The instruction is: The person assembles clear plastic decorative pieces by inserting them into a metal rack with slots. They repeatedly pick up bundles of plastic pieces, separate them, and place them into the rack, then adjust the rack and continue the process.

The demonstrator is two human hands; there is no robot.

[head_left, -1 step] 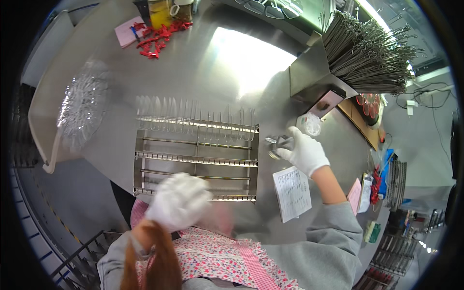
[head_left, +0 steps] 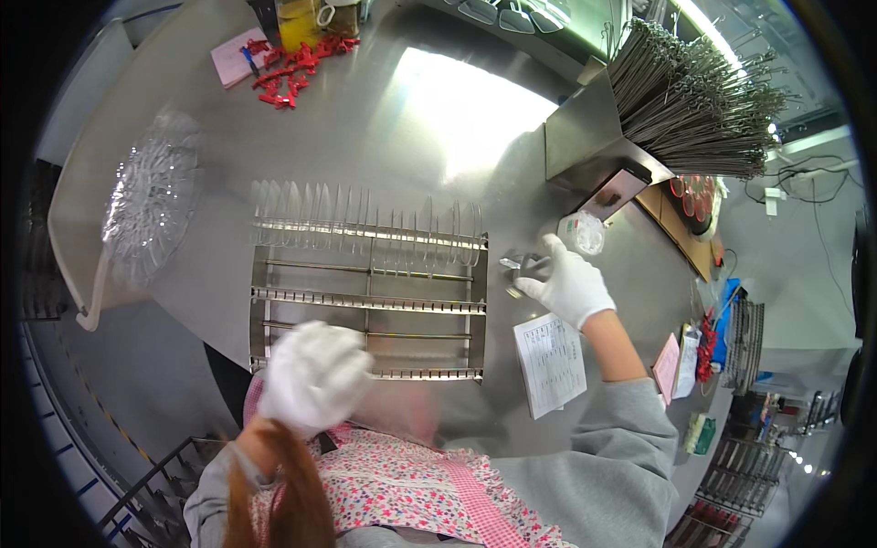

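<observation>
My left hand, in a white glove, is over the near left corner of a metal slotted rack. Its fingers look curled in, though motion blurs them; I cannot make out what they hold, if anything. A row of thin clear plates stands upright in the rack's far slots. To the right of the rack, my gloved right hand has thumb and forefinger around a small dark metal tool, whose kind is unclear. Just beyond those fingers is a small round white container.
A written paper pad lies right of the rack. Behind stand a metal bin of thin wire rods and a dark flat device. Clear plastic pieces are heaped at left; red clips lie far left.
My left hand has shifted slightly left and toward me. The right hand stays at the small metal tool; the whole view has moved a little.
</observation>
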